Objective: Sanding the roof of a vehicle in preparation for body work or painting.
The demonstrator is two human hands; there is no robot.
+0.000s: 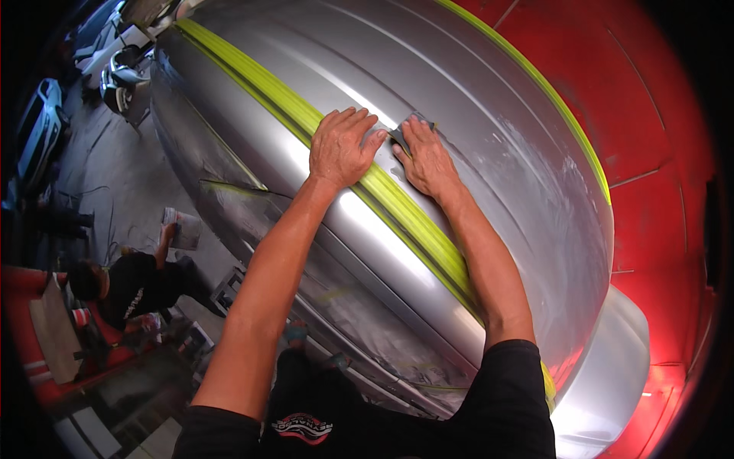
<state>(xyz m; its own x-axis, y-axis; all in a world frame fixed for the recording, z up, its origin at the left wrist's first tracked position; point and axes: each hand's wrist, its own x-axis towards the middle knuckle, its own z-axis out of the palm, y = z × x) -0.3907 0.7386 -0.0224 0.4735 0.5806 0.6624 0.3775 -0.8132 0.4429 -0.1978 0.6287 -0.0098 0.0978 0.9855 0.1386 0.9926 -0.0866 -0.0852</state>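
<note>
My left hand (342,147) rests flat on the silver car roof (298,30), its fingers stretched over a yellow-green masking tape strip (417,237) that runs along the roof edge. Just to the right, my right hand (430,159) presses a dark grey piece of sandpaper (400,138) against the roof. Part of that sheet is hidden under the fingers. Dull, whitish scuffed patches (547,164) mark the roof further right. A second yellow-green tape line (562,99) follows the roof's far edge.
A red wall or panel (634,99) stands beyond the car. At the lower left a person in black (141,287) crouches with a light-coloured container (182,229) by a hand. Shelves or boxes (57,329) crowd that corner. Another car (42,130) is parked at far left.
</note>
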